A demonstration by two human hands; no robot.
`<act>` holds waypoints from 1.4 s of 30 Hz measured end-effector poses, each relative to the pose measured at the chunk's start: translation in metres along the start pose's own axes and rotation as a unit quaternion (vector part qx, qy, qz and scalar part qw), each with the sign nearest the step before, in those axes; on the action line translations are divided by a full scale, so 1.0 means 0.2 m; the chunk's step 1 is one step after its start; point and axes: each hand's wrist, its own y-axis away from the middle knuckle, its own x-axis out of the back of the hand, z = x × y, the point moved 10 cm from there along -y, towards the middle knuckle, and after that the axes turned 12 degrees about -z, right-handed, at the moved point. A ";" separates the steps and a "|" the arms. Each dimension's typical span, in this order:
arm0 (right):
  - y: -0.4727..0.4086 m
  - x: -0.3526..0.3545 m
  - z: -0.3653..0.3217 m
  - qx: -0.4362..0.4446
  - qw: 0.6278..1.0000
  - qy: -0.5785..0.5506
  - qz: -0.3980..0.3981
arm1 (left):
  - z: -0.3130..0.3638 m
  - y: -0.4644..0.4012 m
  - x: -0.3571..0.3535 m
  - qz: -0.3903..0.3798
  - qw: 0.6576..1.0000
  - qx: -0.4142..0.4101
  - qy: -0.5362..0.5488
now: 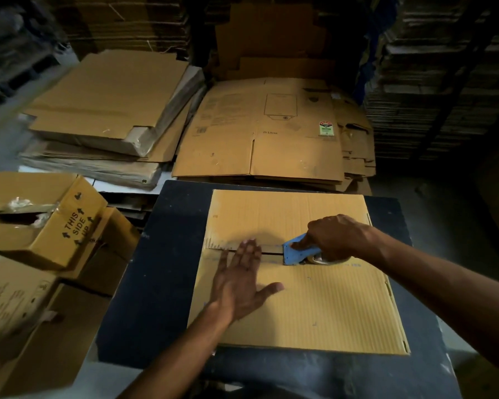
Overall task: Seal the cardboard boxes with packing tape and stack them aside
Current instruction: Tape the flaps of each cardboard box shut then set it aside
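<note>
The cardboard box (pixel 314 298) lying on the desk (pixel 156 269) is yellow-tan, ribbed with fine parallel corrugation lines, and the desk itself is very dark, near black, with pale scuffs. The tape dispenser (pixel 298 250) on the box's seam is light blue. By the desk's left edge an open carton (pixel 55 223) is the same tan, printed in black with "THIS SIDE UP" and arrows. Beyond the far edge, a flattened carton (pixel 271 133) is brown with faint dark print and a small label (pixel 326 128), apparently green, white and red.
</note>
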 end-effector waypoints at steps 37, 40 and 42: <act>0.27 -0.30 0.25 -0.028 1.000 -0.010 -0.005 | 0.28 -0.02 -0.01 -0.008 1.000 0.018 -0.006; 0.28 -0.28 0.24 -0.013 1.000 0.002 0.004 | 0.56 -0.06 -0.04 -0.034 0.998 -0.043 0.016; 0.28 -0.28 0.23 -0.015 1.000 0.003 0.001 | 0.62 -0.07 -0.03 -0.020 0.998 -0.054 0.030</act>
